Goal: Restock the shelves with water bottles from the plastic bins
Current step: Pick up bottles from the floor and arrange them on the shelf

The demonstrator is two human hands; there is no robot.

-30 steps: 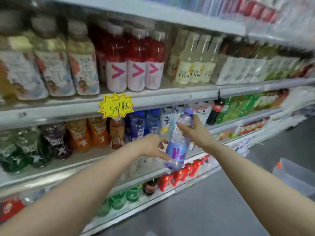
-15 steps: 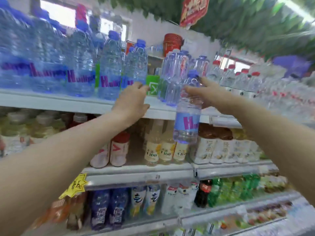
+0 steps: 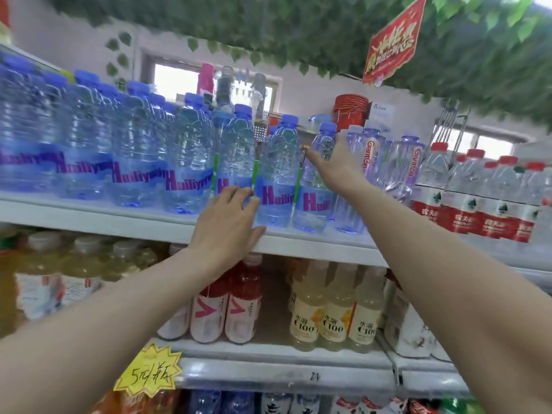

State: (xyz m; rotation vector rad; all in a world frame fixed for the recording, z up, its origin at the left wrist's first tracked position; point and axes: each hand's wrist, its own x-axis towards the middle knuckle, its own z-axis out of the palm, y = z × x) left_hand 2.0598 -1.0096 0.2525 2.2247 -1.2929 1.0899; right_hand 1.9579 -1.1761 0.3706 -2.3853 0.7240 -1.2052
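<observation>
1. Placing step: my right hand (image 3: pixel 336 168) grips the water bottle (image 3: pixel 315 189), standing on the top shelf (image 3: pixel 125 224).
2. My left hand (image 3: pixel 230 222), fingers relaxed, rests at the shelf edge.
3. Next, likely release and align.

Both arms reach up; left hand (image 3: pixel 228 224) lies flat, right hand (image 3: pixel 336 168) curls its fingers.

A pale wall (image 3: pixel 304 94) carries bright windows (image 3: pixel 176 82); green leaf garlands (image 3: pixel 298 28) hang overhead, a red sign (image 3: pixel 392 43) at one o'clock.
</observation>
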